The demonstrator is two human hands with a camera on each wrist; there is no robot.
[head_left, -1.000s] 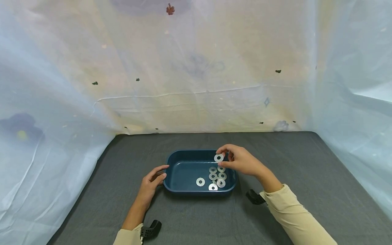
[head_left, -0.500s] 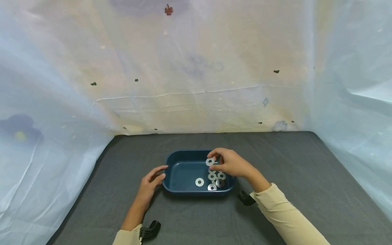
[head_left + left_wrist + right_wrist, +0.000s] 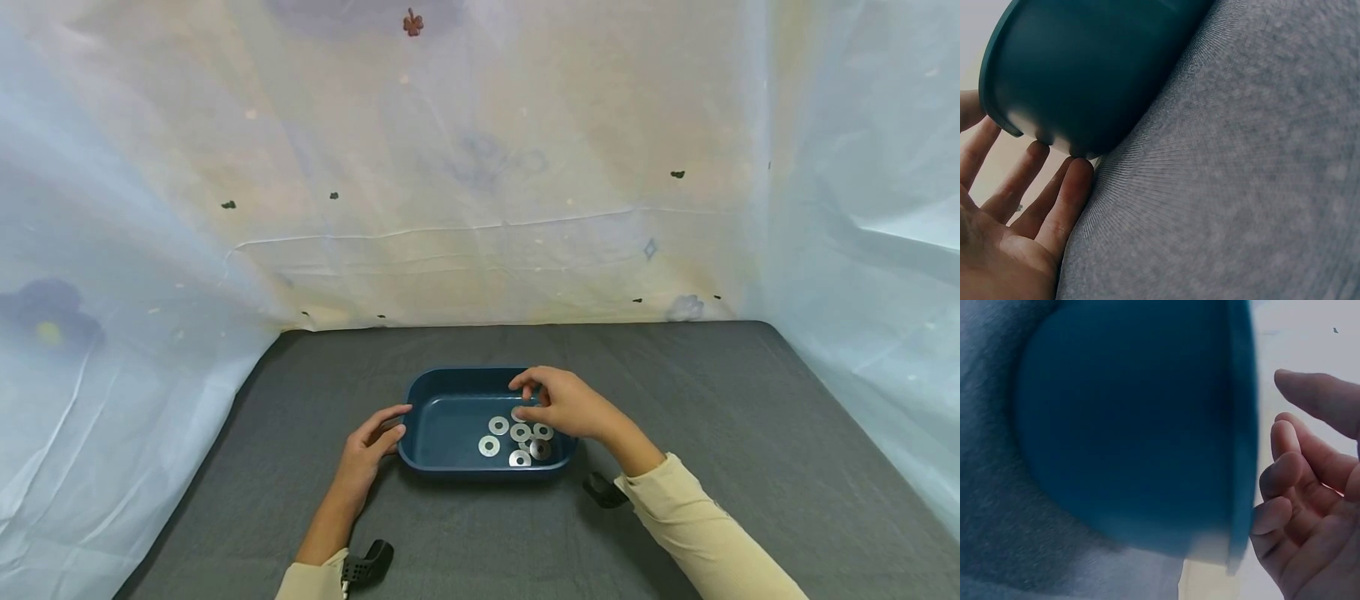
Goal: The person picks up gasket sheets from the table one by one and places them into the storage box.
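Note:
A dark blue oblong tray [image 3: 450,372] sits on the grey cloth. Several flat metal washers [image 3: 498,426] lie in its right half. My right hand [image 3: 527,398] hovers over the tray's right side with fingers loosely curled, and nothing shows between them. In the right wrist view those fingers [image 3: 1285,481] hang free beside the tray wall [image 3: 1135,425]. My left hand [image 3: 396,422] rests against the tray's left end with straight fingers. In the left wrist view its fingertips [image 3: 1075,181] touch the tray's outer wall [image 3: 1085,69].
The grey cloth [image 3: 712,417] covers the whole table, with bare room on both sides of the tray. A pale sheet [image 3: 480,208] hangs behind and along both sides. Black camera mounts sit at my left wrist [image 3: 367,562] and right wrist [image 3: 602,490].
My right hand carried a washer left over the tray and let it go. That washer now lies with the others. The left hand has not moved.

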